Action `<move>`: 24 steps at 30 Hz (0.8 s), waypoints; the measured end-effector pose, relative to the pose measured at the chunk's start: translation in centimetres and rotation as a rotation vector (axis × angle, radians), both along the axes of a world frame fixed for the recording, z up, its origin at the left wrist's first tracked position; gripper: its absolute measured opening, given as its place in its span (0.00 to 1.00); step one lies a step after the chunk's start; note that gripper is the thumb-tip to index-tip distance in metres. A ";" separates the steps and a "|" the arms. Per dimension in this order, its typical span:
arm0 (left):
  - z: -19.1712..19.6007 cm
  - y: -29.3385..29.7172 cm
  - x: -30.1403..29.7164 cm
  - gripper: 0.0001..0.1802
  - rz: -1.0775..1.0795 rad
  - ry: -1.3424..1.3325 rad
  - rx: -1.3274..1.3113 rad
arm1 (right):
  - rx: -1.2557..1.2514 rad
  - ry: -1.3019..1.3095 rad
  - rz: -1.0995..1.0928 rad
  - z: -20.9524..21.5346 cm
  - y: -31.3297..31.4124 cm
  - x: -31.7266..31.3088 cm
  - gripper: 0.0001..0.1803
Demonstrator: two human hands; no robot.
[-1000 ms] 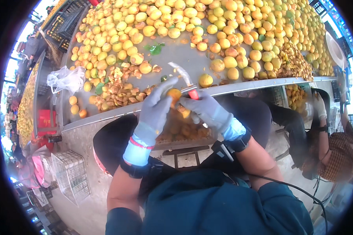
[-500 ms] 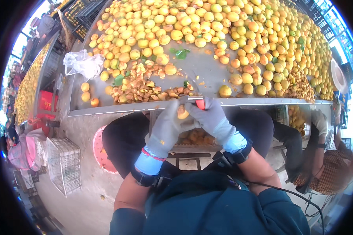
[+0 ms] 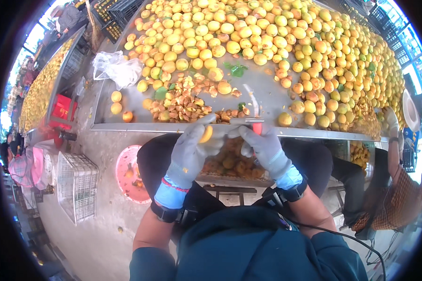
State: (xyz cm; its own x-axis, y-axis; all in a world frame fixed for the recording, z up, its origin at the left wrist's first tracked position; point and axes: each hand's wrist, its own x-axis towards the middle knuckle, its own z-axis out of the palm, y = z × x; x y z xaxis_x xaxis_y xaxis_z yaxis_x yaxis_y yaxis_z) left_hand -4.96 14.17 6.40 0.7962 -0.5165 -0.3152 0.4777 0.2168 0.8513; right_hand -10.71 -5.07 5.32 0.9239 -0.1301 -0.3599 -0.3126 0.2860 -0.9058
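My left hand (image 3: 192, 145), in a grey glove, is closed around a yellow-orange apricot (image 3: 206, 134), mostly hidden by the fingers. Beside it, my gloved right hand (image 3: 263, 149) grips a red-handled peeler (image 3: 257, 127) whose metal head lies crosswise at the table's near edge. A pale blurred streak (image 3: 253, 100) rises above the peeler; what it is I cannot tell. Just beyond the hands, a heap of brownish peelings and fruit bits (image 3: 185, 100) lies on the metal table (image 3: 262, 89). Below the hands, a crate of fruit (image 3: 234, 164) sits between my knees.
Many apricots (image 3: 248, 33) cover the far table. A clear plastic bag (image 3: 117, 69) lies at its left corner. On the floor stand a pink basin (image 3: 129, 187) and a white plastic crate (image 3: 77, 187). A co-worker's gloved hand (image 3: 392, 122) works at the right.
My hands have moved apart, leaving the apricot in the left and the peeler in the right. The view has shifted slightly. The co-worker's hand has risen to the table.
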 end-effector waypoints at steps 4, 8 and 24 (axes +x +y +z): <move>-0.4 -1.5 0.5 0.24 -0.005 -0.004 -0.140 | -0.006 -0.013 -0.055 0.2 -0.2 0.2 0.10; 0.1 -2.8 2.6 0.25 -0.030 -0.154 0.148 | -0.055 0.034 -0.142 0.3 -2.3 -0.8 0.10; -6.6 -10.2 19.5 0.28 -0.239 -1.169 1.277 | 0.083 0.101 -0.051 -2.2 -5.5 -1.6 0.16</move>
